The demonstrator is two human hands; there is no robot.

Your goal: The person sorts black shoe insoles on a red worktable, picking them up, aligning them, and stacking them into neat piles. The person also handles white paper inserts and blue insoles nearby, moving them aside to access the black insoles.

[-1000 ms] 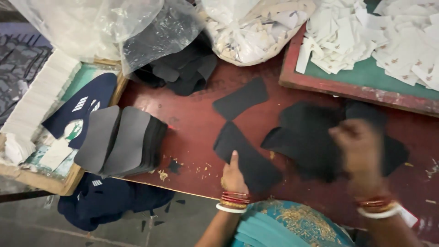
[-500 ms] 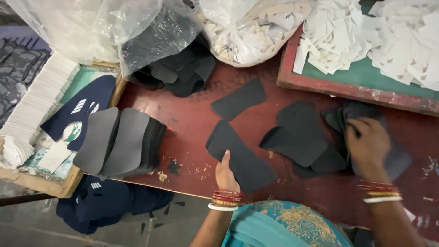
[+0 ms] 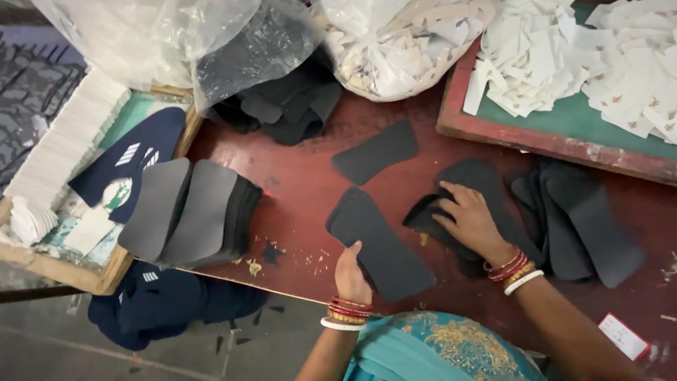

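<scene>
My left hand (image 3: 350, 274) rests at the near edge of the red table (image 3: 303, 183), its fingers touching a dark grey insole-shaped foam piece (image 3: 381, 243) that lies flat. My right hand (image 3: 471, 220) presses down on a loose pile of the same dark pieces (image 3: 486, 180), fingers curled around the top one's edge. More dark pieces (image 3: 585, 222) fan out to its right. A single dark piece (image 3: 376, 152) lies apart, farther back on the table.
A stack of grey and black pieces (image 3: 194, 212) sits at the table's left edge. Clear plastic bags (image 3: 211, 49) of dark and white cut pieces (image 3: 402, 49) stand at the back. A green board (image 3: 564, 123) with white cutouts is at the back right. Navy fabric (image 3: 134, 159) lies left.
My right hand has moved left from the far pile onto the middle pile of dark pieces. My left hand has stayed at the near piece.
</scene>
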